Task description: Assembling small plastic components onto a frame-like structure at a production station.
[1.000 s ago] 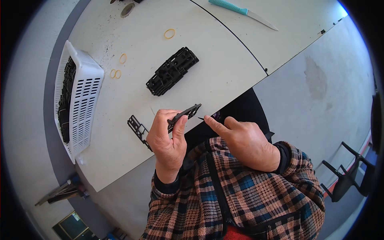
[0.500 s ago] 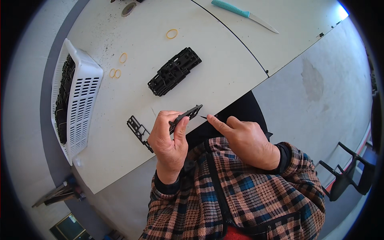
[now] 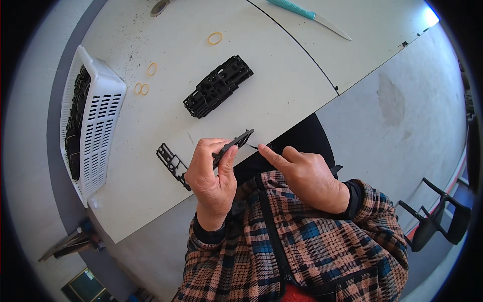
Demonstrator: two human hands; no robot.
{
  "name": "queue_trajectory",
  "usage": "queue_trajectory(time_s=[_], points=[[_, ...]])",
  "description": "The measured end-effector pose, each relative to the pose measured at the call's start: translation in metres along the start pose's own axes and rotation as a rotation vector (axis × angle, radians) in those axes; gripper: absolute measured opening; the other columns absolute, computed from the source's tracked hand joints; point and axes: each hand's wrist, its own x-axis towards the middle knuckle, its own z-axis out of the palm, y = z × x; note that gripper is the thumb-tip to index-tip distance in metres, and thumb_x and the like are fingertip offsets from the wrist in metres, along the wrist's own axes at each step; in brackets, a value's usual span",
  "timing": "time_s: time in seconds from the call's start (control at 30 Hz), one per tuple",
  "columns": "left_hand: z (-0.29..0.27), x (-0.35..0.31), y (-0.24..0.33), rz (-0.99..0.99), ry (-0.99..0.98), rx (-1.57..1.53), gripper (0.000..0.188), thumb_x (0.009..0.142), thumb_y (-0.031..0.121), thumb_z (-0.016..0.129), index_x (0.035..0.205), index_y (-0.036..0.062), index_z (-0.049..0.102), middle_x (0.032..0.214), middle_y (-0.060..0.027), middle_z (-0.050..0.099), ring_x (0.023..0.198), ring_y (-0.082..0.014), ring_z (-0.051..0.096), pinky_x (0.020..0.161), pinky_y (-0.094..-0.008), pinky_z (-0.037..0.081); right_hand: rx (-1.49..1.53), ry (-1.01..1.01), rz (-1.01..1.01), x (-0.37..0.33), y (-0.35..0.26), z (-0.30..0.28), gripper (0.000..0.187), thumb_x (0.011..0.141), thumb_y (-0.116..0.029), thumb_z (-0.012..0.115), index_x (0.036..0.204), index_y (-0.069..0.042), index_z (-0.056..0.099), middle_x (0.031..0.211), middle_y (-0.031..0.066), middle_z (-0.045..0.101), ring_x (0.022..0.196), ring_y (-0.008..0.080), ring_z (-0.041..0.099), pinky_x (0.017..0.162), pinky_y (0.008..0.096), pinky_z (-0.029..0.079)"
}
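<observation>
Between the thumb and fingers of my left hand [image 3: 211, 173], a flat black plastic frame [image 3: 234, 146] with cut-out openings is held tilted, its far end pointing up and right. My right hand [image 3: 307, 176] is closed around a thin, dark, pointed tool [image 3: 253, 146], the index finger stretched along it. Most of this tool is hidden in the hand; its tip reaches the frame's right side, and whether it touches cannot be told. A second black plastic frame [image 3: 173, 166] lies on the table beside my left hand. Beyond both hands lies a stack of similar black frames [image 3: 218, 86].
A white slotted basket [image 3: 104, 108] holding black parts [image 3: 78, 123] lies at the left. Yellow rubber bands [image 3: 215, 38] and dark crumbs are scattered on the white table [image 3: 282, 95]. A knife with a teal handle [image 3: 292, 7] lies far right; a black chair [image 3: 437, 216] stands beyond the table's edge.
The view has shifted slightly, so the table things sit a little farther left and up. Both hands keep nearly the same pose, with the tool's tip slightly closer to the frame.
</observation>
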Motion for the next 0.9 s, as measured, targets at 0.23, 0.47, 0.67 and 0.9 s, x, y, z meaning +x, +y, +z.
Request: queue_trajectory(time_s=[0.23, 0.47, 0.67, 0.9], points=[[-0.001, -0.002, -0.001, 0.005, -0.015, -0.004, 0.011, 0.095, 0.004, 0.061, 0.094, -0.0041, 0.053, 0.091, -0.0113, 0.063, 0.07, -0.0129, 0.063, 0.06, -0.0232, 0.051, 0.012, -0.028, 0.024, 0.0, 0.0, -0.012, 0.071, 0.074, 0.008, 0.062, 0.141, -0.012, 0.05, 0.074, 0.0076, 0.047, 0.055, 0.0194, 0.049, 0.05, 0.0317, 0.048], [0.0, 0.0, -0.001, 0.02, -0.014, 0.018, 0.011, 0.094, 0.004, 0.061, 0.094, -0.0038, 0.053, 0.09, -0.0116, 0.063, 0.069, -0.0129, 0.062, 0.06, -0.0232, 0.051, 0.015, -0.061, 0.037, 0.0, -0.004, -0.014, 0.07, 0.075, 0.008, 0.062, 0.141, -0.013, 0.051, 0.073, 0.0075, 0.048, 0.055, 0.019, 0.049, 0.05, 0.0325, 0.047], [-0.001, -0.002, -0.003, 0.043, 0.0, 0.02, 0.012, 0.094, 0.005, 0.062, 0.094, -0.0035, 0.053, 0.09, -0.0114, 0.064, 0.069, -0.0128, 0.062, 0.059, -0.0231, 0.051, 0.015, -0.058, 0.013, 0.002, -0.002, -0.01, 0.069, 0.076, 0.007, 0.062, 0.141, -0.013, 0.051, 0.073, 0.0069, 0.047, 0.055, 0.019, 0.049, 0.05, 0.0322, 0.047], [-0.003, -0.002, -0.005, 0.047, -0.02, 0.01, 0.011, 0.094, 0.005, 0.062, 0.093, -0.0028, 0.054, 0.09, -0.0109, 0.064, 0.07, -0.013, 0.063, 0.059, -0.0237, 0.052, -0.052, -0.036, -0.004, 0.004, -0.002, -0.008, 0.068, 0.076, 0.007, 0.062, 0.14, -0.013, 0.052, 0.073, 0.0067, 0.047, 0.055, 0.0194, 0.049, 0.05, 0.0321, 0.047]])
